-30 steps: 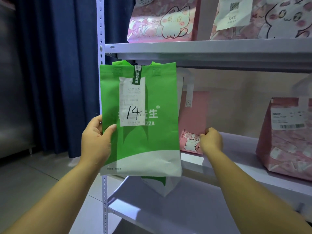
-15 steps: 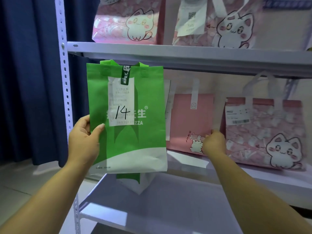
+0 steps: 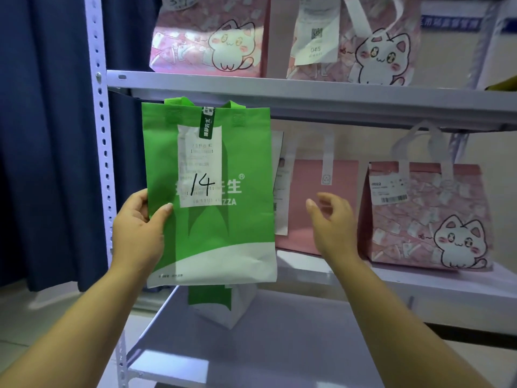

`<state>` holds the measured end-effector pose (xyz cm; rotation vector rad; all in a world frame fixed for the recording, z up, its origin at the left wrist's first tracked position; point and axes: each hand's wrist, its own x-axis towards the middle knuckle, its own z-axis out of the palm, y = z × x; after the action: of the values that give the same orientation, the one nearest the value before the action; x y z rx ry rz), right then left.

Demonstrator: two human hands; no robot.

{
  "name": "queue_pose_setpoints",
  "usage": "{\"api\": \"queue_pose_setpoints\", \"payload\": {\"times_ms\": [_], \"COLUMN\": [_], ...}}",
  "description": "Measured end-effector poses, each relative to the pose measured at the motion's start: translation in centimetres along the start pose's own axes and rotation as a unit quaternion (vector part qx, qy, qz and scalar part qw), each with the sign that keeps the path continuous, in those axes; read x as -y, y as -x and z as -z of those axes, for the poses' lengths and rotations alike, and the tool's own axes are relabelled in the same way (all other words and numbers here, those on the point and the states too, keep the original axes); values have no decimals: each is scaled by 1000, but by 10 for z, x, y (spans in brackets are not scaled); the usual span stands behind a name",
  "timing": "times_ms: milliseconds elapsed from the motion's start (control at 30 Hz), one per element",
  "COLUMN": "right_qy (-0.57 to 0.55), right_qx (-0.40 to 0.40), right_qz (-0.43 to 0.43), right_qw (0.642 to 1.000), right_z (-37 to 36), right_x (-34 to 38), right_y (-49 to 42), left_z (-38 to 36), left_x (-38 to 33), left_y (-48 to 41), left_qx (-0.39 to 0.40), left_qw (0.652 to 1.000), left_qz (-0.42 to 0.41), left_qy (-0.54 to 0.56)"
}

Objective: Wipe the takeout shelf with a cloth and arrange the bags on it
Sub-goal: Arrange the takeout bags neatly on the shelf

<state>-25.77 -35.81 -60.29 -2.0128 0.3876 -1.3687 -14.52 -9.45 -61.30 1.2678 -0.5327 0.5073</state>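
Observation:
My left hand (image 3: 138,232) grips the left edge of a green and white bag (image 3: 223,219) with a receipt marked 14, holding it upright in front of the middle shelf (image 3: 419,278). A plain pink bag (image 3: 316,191) stands on that shelf behind it. To the right stands a pink cat-print bag (image 3: 428,217). My right hand (image 3: 333,222) hovers in front of the plain pink bag with fingers loosely spread, holding nothing. No cloth is in view.
Two pink cat bags (image 3: 212,37) (image 3: 361,43) stand on the upper shelf (image 3: 307,91). The lower shelf (image 3: 265,351) lies below my arms. A perforated white upright (image 3: 100,135) frames the left side, with a dark blue curtain (image 3: 47,135) beyond it.
My right hand has let go of the plain pink bag and drawn back with fingers spread. The view has shifted left and closer. The green bag stays in my left hand.

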Motion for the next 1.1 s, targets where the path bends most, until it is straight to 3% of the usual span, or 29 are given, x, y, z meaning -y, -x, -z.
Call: {"api": "queue_pose_setpoints", "payload": {"times_ms": [200, 333, 700, 1100], "right_qy": [-108, -98, -86, -32], "right_qx": [119, 204, 150, 85], "right_qz": [40, 41, 18, -47], "right_qw": [986, 973, 985, 995], "right_z": [-39, -67, -135, -175], "right_x": [47, 59, 60, 21], "right_y": [14, 20, 12, 6], "left_z": [21, 28, 47, 30], "left_x": [-1, 5, 46, 118], "left_y": [-18, -29, -67, -105], "left_qx": [-7, -22, 15, 114], "left_qw": [1000, 999, 999, 981], "left_qz": [-16, -36, -43, 54], "left_qy": [-22, -30, -25, -147]}}
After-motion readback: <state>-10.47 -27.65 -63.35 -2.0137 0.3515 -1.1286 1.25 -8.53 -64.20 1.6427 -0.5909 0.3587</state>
